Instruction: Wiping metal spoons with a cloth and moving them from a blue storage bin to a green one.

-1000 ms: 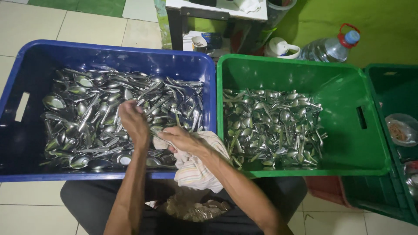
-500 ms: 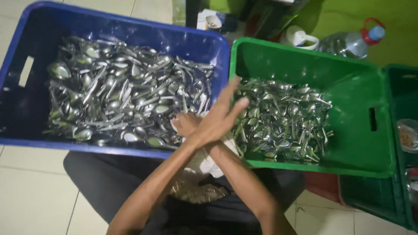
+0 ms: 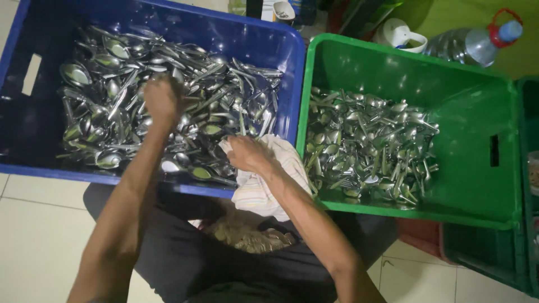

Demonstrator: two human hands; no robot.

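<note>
My left hand (image 3: 163,99) reaches down into the blue crate (image 3: 247,40), its blurred fingers curled among the pile of wet metal spoons (image 3: 106,67); I cannot see whether it grips one. My right hand (image 3: 246,154) rests at the crate's near edge, closed on a pale striped cloth (image 3: 268,182) that hangs over my lap. To the right, the green crate (image 3: 393,56) holds a second heap of spoons (image 3: 370,146).
Both crates sit side by side on a tiled floor (image 3: 39,235). Behind the green crate stand a clear water bottle (image 3: 471,45) with a blue cap and a white cup (image 3: 400,32). A darker green crate (image 3: 528,168) adjoins at the far right.
My left hand, spread open near the green crate half a second ago, has swung back left into the blue crate's spoons. My right hand stays on the cloth.
</note>
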